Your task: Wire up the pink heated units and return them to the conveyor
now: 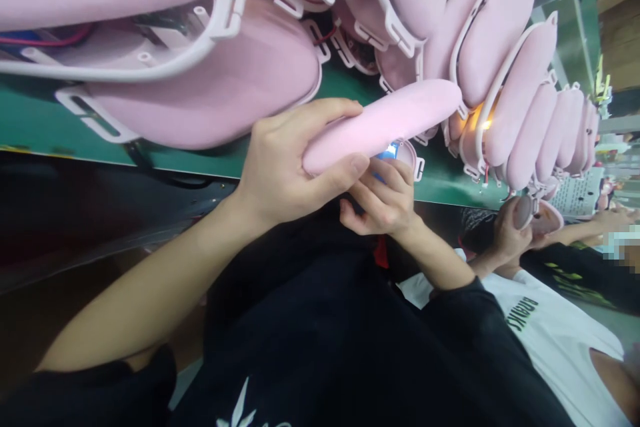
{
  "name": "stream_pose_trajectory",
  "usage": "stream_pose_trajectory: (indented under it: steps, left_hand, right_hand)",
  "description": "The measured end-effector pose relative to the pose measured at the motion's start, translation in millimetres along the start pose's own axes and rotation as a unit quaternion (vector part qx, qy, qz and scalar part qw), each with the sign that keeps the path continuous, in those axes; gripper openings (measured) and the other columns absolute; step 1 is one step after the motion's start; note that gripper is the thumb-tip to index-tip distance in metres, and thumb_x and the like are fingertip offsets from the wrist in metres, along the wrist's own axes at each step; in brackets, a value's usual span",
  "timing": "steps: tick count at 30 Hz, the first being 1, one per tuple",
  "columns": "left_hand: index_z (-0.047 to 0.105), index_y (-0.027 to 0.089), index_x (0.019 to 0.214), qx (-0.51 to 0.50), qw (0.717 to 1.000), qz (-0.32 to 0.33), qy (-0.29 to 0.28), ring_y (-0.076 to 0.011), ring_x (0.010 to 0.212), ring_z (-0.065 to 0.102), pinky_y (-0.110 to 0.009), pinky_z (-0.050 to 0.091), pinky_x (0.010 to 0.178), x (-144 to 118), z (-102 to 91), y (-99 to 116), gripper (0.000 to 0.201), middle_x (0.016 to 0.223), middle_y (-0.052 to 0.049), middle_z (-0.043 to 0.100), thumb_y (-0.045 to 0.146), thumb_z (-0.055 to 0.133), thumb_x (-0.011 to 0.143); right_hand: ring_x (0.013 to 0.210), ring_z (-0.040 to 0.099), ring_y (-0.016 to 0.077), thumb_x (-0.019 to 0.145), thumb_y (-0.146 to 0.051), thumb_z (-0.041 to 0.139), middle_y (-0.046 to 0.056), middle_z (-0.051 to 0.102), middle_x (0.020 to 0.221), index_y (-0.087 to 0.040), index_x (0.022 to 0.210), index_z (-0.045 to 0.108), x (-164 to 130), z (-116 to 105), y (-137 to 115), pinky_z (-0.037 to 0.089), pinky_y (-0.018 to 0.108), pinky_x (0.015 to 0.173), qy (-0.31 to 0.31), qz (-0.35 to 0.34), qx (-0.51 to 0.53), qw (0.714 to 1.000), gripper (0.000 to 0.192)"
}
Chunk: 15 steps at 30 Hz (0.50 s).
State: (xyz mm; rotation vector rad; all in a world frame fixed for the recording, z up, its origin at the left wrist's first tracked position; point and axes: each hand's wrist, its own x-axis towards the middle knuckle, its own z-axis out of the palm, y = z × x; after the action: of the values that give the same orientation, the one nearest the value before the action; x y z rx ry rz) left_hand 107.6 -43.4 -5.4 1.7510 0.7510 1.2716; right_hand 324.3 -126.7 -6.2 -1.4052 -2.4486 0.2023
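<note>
A pink, smooth, elongated padded shell [383,121] is gripped in my left hand [280,160], thumb along its near side and fingers over the far side. Just below it, my right hand [387,203] has its fingers curled round a smaller open housing half [409,155] with a white strap slot. A bright blue part [389,149] shows between that half and my fingers. My right thumb and most of this half are hidden, and I cannot tell whether it joins the pink shell.
Many pink shells [500,33] with white slotted rims line the green table [340,83]. At upper left an open unit [165,47] shows wires above another pink shell [215,90]. An orange light [483,121] glows among the row. To the right, a co-worker's hand [510,233] holds a similar piece.
</note>
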Motion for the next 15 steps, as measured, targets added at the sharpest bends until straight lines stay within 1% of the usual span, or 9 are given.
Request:
stream_pose_trajectory:
  steps: [3,5,6,8,9,10,11,13,15]
  left_hand:
    - [0.070,0.031,0.138,0.020,0.999,0.024,0.006,-0.0306,0.118,0.074,-0.046,0.062,0.104,-4,4.4,-4,0.046,0.134,0.000,0.075,0.048,0.072,0.095]
    - [0.069,0.031,0.140,0.024,0.999,0.029,0.010,-0.0312,0.120,0.074,-0.047,0.061,0.105,-6,5.7,-6,0.049,0.137,0.001,0.074,0.051,0.071,0.095]
    - [0.070,0.031,0.140,0.025,0.999,0.025,0.011,-0.0309,0.119,0.074,-0.047,0.062,0.103,-7,6.0,-6,0.050,0.137,0.002,0.074,0.052,0.071,0.095]
    - [0.071,0.031,0.139,0.023,1.000,0.012,0.013,-0.0298,0.115,0.074,-0.046,0.062,0.098,-7,6.5,-6,0.049,0.135,0.004,0.075,0.055,0.069,0.096]
    - [0.072,0.032,0.138,0.023,1.000,0.004,0.015,-0.0290,0.112,0.075,-0.045,0.062,0.096,-7,6.8,-5,0.048,0.133,0.005,0.076,0.055,0.069,0.096]
    - [0.073,0.032,0.136,0.021,1.000,-0.002,0.019,-0.0283,0.110,0.074,-0.045,0.061,0.094,-7,7.2,-4,0.047,0.131,0.005,0.076,0.056,0.069,0.097]
    - [0.073,0.033,0.136,0.019,1.000,-0.008,0.022,-0.0279,0.108,0.074,-0.046,0.061,0.093,-7,7.7,-3,0.046,0.129,0.006,0.076,0.056,0.069,0.097]
    - [0.073,0.033,0.135,0.014,0.999,-0.014,0.030,-0.0279,0.109,0.073,-0.047,0.060,0.093,-7,9.1,-1,0.044,0.129,0.007,0.076,0.057,0.068,0.098]
    - [0.074,0.033,0.134,0.015,0.999,-0.017,0.034,-0.0280,0.110,0.072,-0.048,0.060,0.095,-7,10.6,0,0.044,0.129,0.008,0.076,0.057,0.068,0.098]
  right_hand:
    - [0.120,0.072,0.0311,0.095,-0.048,0.067,0.004,0.082,0.117,-0.036,0.128,0.076,-1,-5,2,0.057,0.051,0.104,-0.041,-0.028,0.005,0.999,0.037]
    - [0.121,0.071,0.0300,0.100,-0.048,0.060,0.006,0.081,0.120,-0.032,0.132,0.073,1,-16,6,0.057,0.051,0.104,-0.029,-0.035,0.030,0.999,0.038]
    - [0.119,0.070,0.0287,0.103,-0.045,0.055,0.007,0.080,0.120,-0.029,0.134,0.071,3,-23,7,0.057,0.050,0.103,-0.006,-0.016,0.043,0.999,0.038]
    - [0.111,0.070,0.0252,0.107,-0.038,0.048,0.009,0.078,0.116,-0.023,0.135,0.068,10,-38,8,0.058,0.047,0.100,0.037,0.050,0.063,0.996,0.037]
    - [0.107,0.070,0.0238,0.108,-0.035,0.047,0.009,0.078,0.113,-0.021,0.132,0.069,14,-45,7,0.058,0.045,0.099,0.042,0.082,0.065,0.994,0.035]
    - [0.104,0.070,0.0230,0.109,-0.035,0.049,0.010,0.077,0.110,-0.020,0.126,0.071,20,-51,5,0.057,0.042,0.096,0.031,0.104,0.060,0.992,0.032]
    - [0.101,0.069,0.0230,0.108,-0.036,0.053,0.010,0.076,0.108,-0.019,0.118,0.074,26,-55,2,0.057,0.041,0.094,0.005,0.117,0.050,0.992,0.029]
    - [0.101,0.069,0.0242,0.105,-0.036,0.061,0.010,0.076,0.106,-0.018,0.102,0.077,38,-60,-3,0.054,0.039,0.091,-0.069,0.126,0.022,0.989,0.025]
    - [0.102,0.069,0.0247,0.104,-0.030,0.062,0.010,0.076,0.106,-0.018,0.095,0.077,49,-62,-5,0.052,0.038,0.090,-0.132,0.131,0.016,0.982,0.022]
